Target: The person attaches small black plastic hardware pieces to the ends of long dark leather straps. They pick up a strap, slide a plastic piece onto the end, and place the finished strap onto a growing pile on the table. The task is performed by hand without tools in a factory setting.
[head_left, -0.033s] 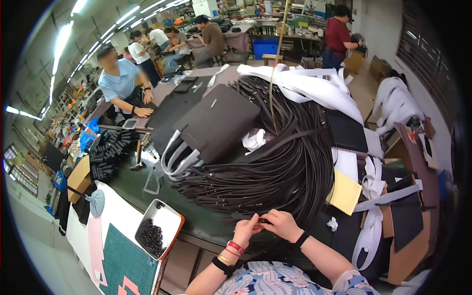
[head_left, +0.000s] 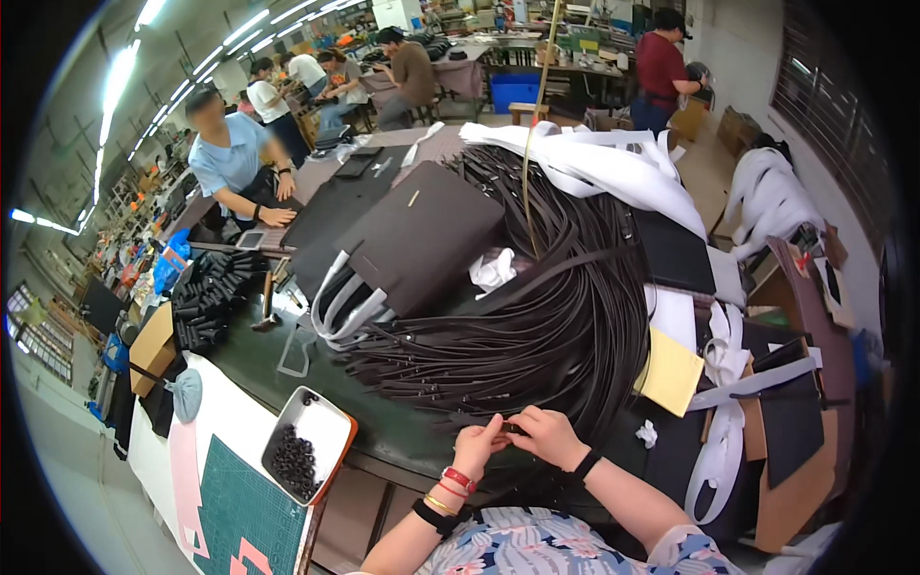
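Observation:
My left hand (head_left: 476,447) and my right hand (head_left: 548,437) meet at the near edge of the worktable (head_left: 402,436). Between their fingertips both pinch the end of a dark strap (head_left: 516,428). It belongs to a big fanned pile of dark brown straps (head_left: 546,307) that spreads away from my hands across the table. My left wrist wears red and yellow bands and a black one; my right wrist has a black band. Behind the pile lies a dark brown bag (head_left: 422,235) with white handles (head_left: 335,307).
A white tray (head_left: 331,426) of small black pieces and a green cutting mat (head_left: 244,513) lie to my left. A stack of black pieces (head_left: 206,297), white straps (head_left: 613,168), a yellow sheet (head_left: 671,374) and brown panels (head_left: 795,422) surround the pile. A person in blue (head_left: 230,163) works opposite.

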Tool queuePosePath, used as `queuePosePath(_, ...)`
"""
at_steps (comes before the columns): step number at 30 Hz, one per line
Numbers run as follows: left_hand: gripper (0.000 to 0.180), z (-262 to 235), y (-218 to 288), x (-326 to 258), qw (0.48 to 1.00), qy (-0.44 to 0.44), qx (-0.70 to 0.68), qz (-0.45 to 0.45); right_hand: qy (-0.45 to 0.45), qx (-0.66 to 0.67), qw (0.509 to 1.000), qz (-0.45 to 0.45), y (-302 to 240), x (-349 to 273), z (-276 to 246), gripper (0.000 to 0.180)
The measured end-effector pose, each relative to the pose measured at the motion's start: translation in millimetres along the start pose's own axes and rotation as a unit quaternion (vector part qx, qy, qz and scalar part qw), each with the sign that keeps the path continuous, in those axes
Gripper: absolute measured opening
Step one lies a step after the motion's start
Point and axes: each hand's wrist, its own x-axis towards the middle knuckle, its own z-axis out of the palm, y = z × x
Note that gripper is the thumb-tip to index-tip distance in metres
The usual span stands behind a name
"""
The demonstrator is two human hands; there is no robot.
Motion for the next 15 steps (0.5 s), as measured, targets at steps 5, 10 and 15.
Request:
queuePosePath(5,0.047,5,-8,2,0.994,0.042,0.089,0.044,0.013,-0.013,1.0,0.018,1,-4,-2,0.025)
queuePosePath(10,0.046,0,-8,4,0.999,0.024,0.022,0.01,0.017,0.015,0.999,0.048,11,-11,8,0.023)
queuePosePath(15,0.046,-12,-16,10,0.998,-0.009,-0.041,-0.047,-0.018,-0.029,0.999,0.006,12,-6,-3,0.029)
